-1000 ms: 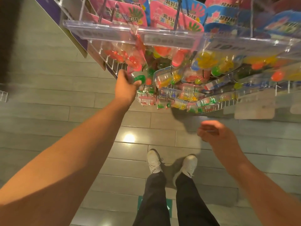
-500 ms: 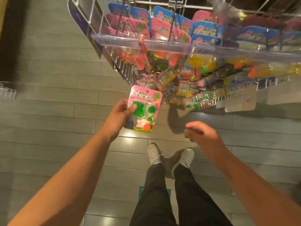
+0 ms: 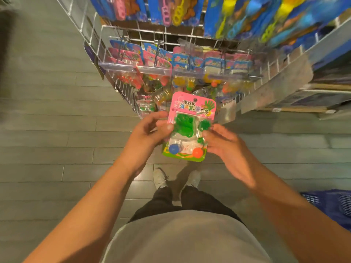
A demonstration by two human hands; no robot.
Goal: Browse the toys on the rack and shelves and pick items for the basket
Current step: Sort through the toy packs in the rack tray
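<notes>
**Up close: a toy pack held in both hands before the rack**

Squarely at the centre of the head view, a person holds a pink blister-card toy pack [image 3: 190, 128] upright in front of a wire rack [image 3: 133, 37]. The left hand [image 3: 146, 133] grips the pack's left edge, thumb pressed on the clear plastic front and fingers curled behind the card. The right hand [image 3: 226, 147] pinches the right edge, its thumb on the front near a green moulded piece and its fingers curled loosely beneath. Under the plastic sit a green hand-shaped toy [image 3: 183, 126], a blue ball [image 3: 173, 149] at 7 o'clock on the card and an orange ball [image 3: 198, 152] at 5 o'clock.

At 12 o'clock from the pack, more carded packs [image 3: 150, 57] in pink and blue hang in rows on the rack's hooks behind a clear plastic rail [image 3: 136, 68]. Higher, toward 1 o'clock, long blue, yellow and pink toys [image 3: 245, 14] hang blurred. Shelves [image 3: 322, 95] run off at 3 o'clock.

A blue basket [image 3: 330, 205] stands on the grey plank floor [image 3: 47, 149] at 4 o'clock, well apart from the pack. Directly below, at 6 o'clock, the person's pale shoes [image 3: 160, 179], dark trousers and grey shirt [image 3: 182, 238] fill the lower frame.
</notes>
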